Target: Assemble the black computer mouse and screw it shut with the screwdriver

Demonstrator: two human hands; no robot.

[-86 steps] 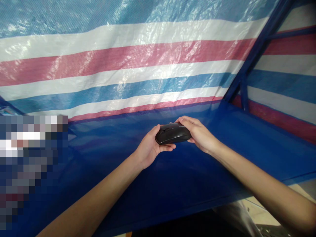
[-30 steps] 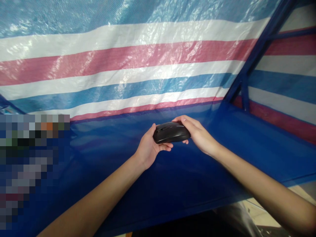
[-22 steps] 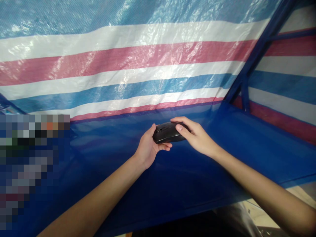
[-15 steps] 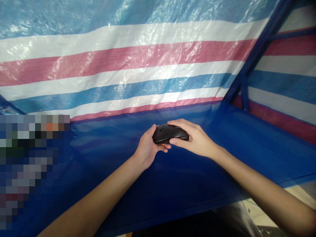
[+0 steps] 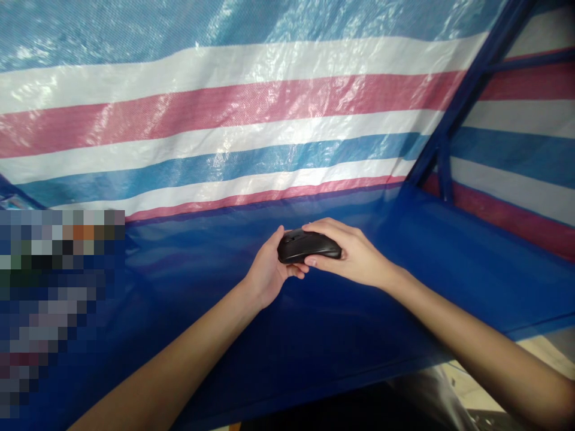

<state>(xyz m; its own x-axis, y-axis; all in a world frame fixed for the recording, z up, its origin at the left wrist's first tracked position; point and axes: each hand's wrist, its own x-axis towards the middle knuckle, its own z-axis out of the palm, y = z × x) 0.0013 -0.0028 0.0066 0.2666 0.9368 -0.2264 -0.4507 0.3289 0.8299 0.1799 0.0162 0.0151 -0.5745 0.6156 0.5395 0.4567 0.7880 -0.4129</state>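
Observation:
A black computer mouse (image 5: 302,245) is held a little above the blue table (image 5: 314,335), near its middle. My left hand (image 5: 267,272) grips the mouse's left end, thumb on top and fingers curled beneath. My right hand (image 5: 353,257) wraps the right end, with its fingers over the top and its thumb along the near side. Part of the mouse is hidden by my right hand.
A striped blue, white and red tarpaulin (image 5: 224,120) hangs behind the table. A blue metal frame post (image 5: 453,102) rises at the right. A blurred patch (image 5: 54,299) covers the left side. The table's front edge (image 5: 404,365) runs at lower right, floor beyond.
My right hand has slid from the mouse's far right end to cover its top and near side. The mouse has shifted slightly left and down. My left hand has kept its grip.

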